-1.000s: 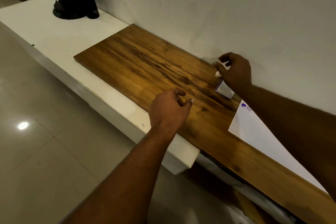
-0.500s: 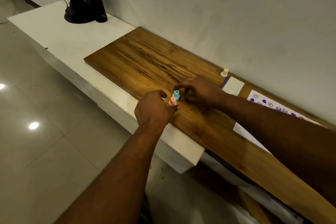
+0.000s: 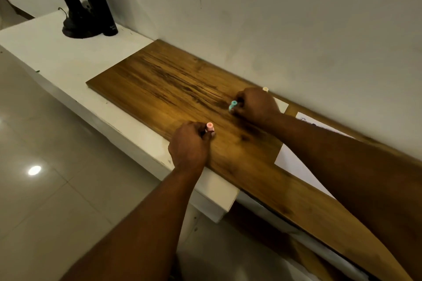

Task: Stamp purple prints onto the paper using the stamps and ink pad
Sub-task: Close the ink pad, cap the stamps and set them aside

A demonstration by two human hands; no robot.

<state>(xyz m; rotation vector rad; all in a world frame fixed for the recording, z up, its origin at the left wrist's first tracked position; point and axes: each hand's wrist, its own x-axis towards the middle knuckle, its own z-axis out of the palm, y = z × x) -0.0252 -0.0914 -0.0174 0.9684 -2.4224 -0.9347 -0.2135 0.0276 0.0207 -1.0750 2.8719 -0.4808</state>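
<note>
On a wooden board (image 3: 171, 84) across a white table (image 3: 68, 57), the left hand (image 3: 189, 143) curls its fingers around a pink stamp (image 3: 209, 126) near the front edge, while the right hand (image 3: 255, 105), farther back, pinches a teal stamp (image 3: 233, 105). 3 stamps show in all, counting a cream stamp (image 3: 265, 89) behind the right hand by the wall, plus 1 ink pad (image 3: 282, 105) and 1 sheet of paper (image 3: 294, 163) at right, both partly hidden. The stamps look small, light and rigid, probably best gripped by the narrow upper stem.
</note>
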